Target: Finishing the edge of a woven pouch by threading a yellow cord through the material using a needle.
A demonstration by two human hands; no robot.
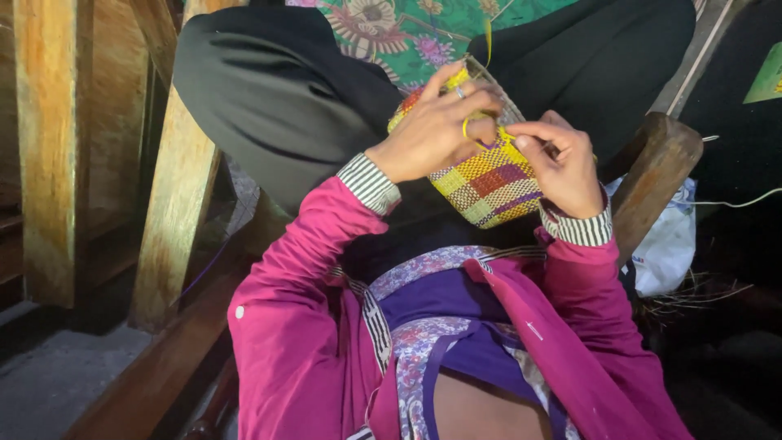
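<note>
Up near the top middle of the frame, both hands work on a small woven basket (487,183), checked in yellow, red, purple and cream, which rests on the person's lap against black trousers (277,98). Left hand (436,126) lies over the upper left side of the basket, fingers curled down onto its rim and clasping it; a ring shows on one finger. Right hand (562,163) sits just to the right, touching the basket's edge, with thumb and fingertips pinched on a thin yellow strip (481,122) that loops between the two hands at the rim. Another loose end of strip (489,39) stands up above the basket. Both wrists come out of striped cuffs (368,183) on magenta sleeves (285,285), which fill the lower middle of the frame. Above the basket lies a green flowered cloth (407,24). Right of the right hand, a wooden beam (656,175) slants down, with a white bag (668,240) behind it and some dry straw (692,293) near it. Wooden posts (171,179) stand at the left of the frame, well apart from the hands.
</note>
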